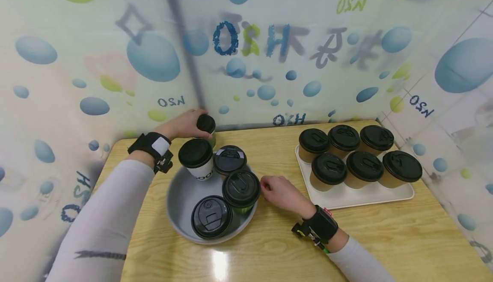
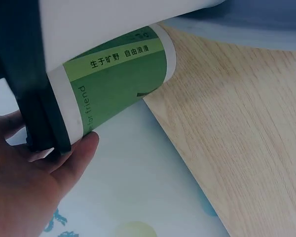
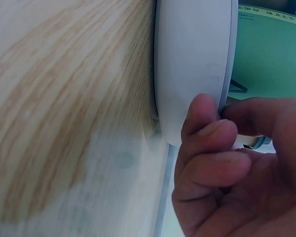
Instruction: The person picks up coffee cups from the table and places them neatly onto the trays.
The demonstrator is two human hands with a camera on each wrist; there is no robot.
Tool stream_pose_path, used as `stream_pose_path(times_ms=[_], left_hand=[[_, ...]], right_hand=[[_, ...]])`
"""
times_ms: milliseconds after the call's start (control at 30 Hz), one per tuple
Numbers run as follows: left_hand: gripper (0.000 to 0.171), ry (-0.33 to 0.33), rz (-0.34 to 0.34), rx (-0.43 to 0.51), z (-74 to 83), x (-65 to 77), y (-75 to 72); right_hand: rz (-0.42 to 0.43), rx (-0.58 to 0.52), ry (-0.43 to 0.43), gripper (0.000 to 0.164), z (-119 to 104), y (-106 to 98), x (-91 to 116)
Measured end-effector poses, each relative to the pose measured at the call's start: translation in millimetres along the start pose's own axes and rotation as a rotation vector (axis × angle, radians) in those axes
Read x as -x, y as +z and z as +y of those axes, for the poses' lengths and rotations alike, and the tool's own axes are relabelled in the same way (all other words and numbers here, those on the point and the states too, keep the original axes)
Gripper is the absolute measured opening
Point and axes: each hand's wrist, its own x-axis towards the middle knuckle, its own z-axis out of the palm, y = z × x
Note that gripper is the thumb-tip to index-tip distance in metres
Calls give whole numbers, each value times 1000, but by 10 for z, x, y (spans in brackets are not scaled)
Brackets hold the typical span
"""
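Behind the round grey basin point(image 1: 175, 207), my left hand point(image 1: 184, 124) grips a green-and-white paper cup point(image 2: 123, 74) around its black lid point(image 1: 206, 123). This cup is at the table's back edge; whether its base touches the table I cannot tell. My right hand point(image 1: 284, 193) pinches the basin's rim on its right side, thumb and fingers at the wall point(image 3: 195, 64). Inside the basin are a white cup point(image 1: 202, 171) with black lid, a green cup point(image 3: 271, 54) with black lid, and more black-lidded cups point(image 1: 212, 217).
On the right, a white rectangular tray point(image 1: 327, 200) holds several brown cups point(image 1: 321, 183) with black lids in two rows. Beneath everything is a wooden table point(image 1: 277, 243). A patterned curtain point(image 1: 269, 72) hangs right behind the table's back edge.
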Motion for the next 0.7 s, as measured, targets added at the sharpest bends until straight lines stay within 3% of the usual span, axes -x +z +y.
stream_pose_path(times_ms=[267,500,700], left_hand=[[81,4,159,64,-69,161,-125],[88,-51,284,155,-75,544,-268],[90,-54,432,178,-68,892,-355]], right_hand=[[-5,-1,-4,27,7,6,-5],[-11,1,-3,26,3,17,-11],[8,10,-15,26,11,0,-37]])
